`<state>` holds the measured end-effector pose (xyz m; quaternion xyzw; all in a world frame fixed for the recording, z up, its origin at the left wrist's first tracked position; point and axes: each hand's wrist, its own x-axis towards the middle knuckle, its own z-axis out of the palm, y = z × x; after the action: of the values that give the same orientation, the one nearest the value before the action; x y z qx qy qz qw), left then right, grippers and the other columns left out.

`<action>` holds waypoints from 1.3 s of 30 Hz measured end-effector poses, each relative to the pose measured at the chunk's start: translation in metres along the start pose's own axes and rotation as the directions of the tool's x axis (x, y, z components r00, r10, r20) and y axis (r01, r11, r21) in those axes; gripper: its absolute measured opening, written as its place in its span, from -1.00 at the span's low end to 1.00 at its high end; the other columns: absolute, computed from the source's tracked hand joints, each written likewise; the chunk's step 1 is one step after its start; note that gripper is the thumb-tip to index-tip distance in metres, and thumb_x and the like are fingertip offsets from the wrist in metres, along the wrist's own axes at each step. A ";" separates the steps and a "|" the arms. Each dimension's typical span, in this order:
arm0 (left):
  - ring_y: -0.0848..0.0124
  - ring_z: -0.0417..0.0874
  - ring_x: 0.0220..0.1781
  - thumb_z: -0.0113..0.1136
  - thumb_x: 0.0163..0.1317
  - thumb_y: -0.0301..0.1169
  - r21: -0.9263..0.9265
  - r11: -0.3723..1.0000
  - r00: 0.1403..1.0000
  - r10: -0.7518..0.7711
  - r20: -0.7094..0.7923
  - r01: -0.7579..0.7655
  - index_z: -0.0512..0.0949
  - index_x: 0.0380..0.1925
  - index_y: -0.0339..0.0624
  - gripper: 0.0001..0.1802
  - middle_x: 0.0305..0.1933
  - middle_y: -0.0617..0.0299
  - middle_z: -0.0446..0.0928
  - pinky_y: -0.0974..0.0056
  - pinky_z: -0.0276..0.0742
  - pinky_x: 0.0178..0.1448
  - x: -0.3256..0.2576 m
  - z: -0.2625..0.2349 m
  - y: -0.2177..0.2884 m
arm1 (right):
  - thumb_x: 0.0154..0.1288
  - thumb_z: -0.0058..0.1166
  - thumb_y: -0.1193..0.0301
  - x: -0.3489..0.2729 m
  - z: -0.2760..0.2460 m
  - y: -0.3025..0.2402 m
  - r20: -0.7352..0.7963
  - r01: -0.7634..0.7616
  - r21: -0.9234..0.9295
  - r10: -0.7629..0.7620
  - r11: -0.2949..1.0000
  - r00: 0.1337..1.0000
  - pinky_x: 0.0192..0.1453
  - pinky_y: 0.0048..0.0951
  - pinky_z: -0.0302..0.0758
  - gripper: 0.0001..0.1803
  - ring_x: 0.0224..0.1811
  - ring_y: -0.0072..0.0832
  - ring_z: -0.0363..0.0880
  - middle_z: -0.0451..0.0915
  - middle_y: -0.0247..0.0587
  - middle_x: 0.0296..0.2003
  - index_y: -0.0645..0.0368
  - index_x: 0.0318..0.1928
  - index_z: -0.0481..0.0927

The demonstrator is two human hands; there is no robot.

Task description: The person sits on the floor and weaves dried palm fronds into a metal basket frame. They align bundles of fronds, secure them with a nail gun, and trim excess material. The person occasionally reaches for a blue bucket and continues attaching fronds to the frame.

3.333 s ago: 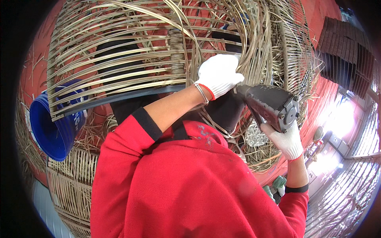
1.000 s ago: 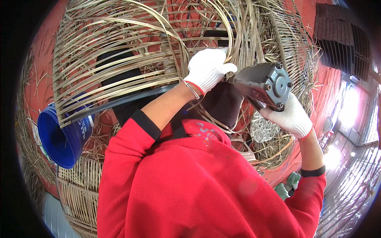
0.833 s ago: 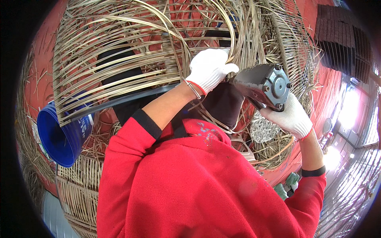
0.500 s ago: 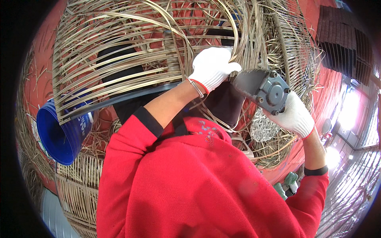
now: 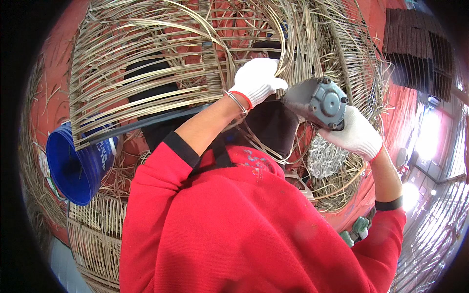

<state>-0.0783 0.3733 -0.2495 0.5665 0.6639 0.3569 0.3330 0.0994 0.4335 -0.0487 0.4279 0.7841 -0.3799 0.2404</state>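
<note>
My left hand [image 5: 256, 83], in a white knitted glove, is closed at the edge of a woven frame, its fingers curled round wicker strips [image 5: 291, 53] that run upward from it. Its thumb points right. Wrapped round a grey pneumatic nail gun [image 5: 317, 101] is my right hand [image 5: 357, 134], gloved the same way. The bolted end cap of the tool faces up, and its body reaches left to just beside my left thumb. Its nose and trigger are hidden. The flat wicker panel [image 5: 141, 85] spreads to the left, with a dark metal bar [image 5: 156, 119] along its near edge.
A blue bucket [image 5: 80, 168] lies tipped at the left, beside another slatted wicker panel [image 5: 97, 227]. Below the nail gun sits a whitish woven bundle [image 5: 325, 156]. Loose strips litter the red ground [image 5: 51, 102]. Dark brown corrugated sheets [image 5: 413, 49] are at the upper right.
The nail gun and my right hand have shifted slightly left and up, bringing the tool's body closer to my left thumb. My left hand keeps its grip on the strips.
</note>
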 end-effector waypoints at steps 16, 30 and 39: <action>-0.03 0.66 -0.28 0.20 0.16 0.03 0.058 0.996 0.996 0.076 -0.048 -0.073 0.60 -0.23 -0.22 -0.51 -0.38 -0.05 0.61 0.01 0.58 -0.17 -0.008 0.001 0.000 | 0.11 0.27 0.39 -0.001 0.001 -0.002 -0.010 -0.060 0.172 0.063 0.983 0.998 0.03 -0.41 0.53 -0.54 -0.21 -0.58 0.55 0.70 -0.21 -0.24 0.31 0.03 0.58; -0.02 0.66 -0.29 0.17 0.13 -0.10 0.072 0.994 0.993 0.091 -0.071 -0.086 0.58 -0.31 -0.25 -0.61 -0.41 -0.06 0.59 0.01 0.58 -0.19 -0.009 0.001 0.003 | 0.10 0.21 0.42 0.010 0.000 -0.004 0.039 0.044 -0.018 -0.043 0.999 0.998 -0.10 -0.37 0.55 -0.61 -0.33 -0.53 0.56 0.68 -0.01 -0.37 0.34 -0.04 0.60; -0.04 0.66 -0.29 0.16 0.11 -0.10 0.025 0.999 0.999 0.046 -0.009 -0.045 0.58 -0.29 -0.25 -0.60 -0.38 -0.07 0.61 -0.01 0.57 -0.18 -0.004 0.008 -0.002 | 0.01 0.18 0.42 0.012 -0.002 -0.008 0.085 0.177 -0.201 -0.163 0.963 0.983 -0.13 -0.14 0.55 -0.61 -0.22 0.12 0.62 0.63 0.18 -0.35 0.23 -0.08 0.62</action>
<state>-0.0721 0.3694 -0.2546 0.5839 0.6569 0.3587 0.3144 0.0860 0.4386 -0.0530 0.3184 0.8447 -0.3294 0.2767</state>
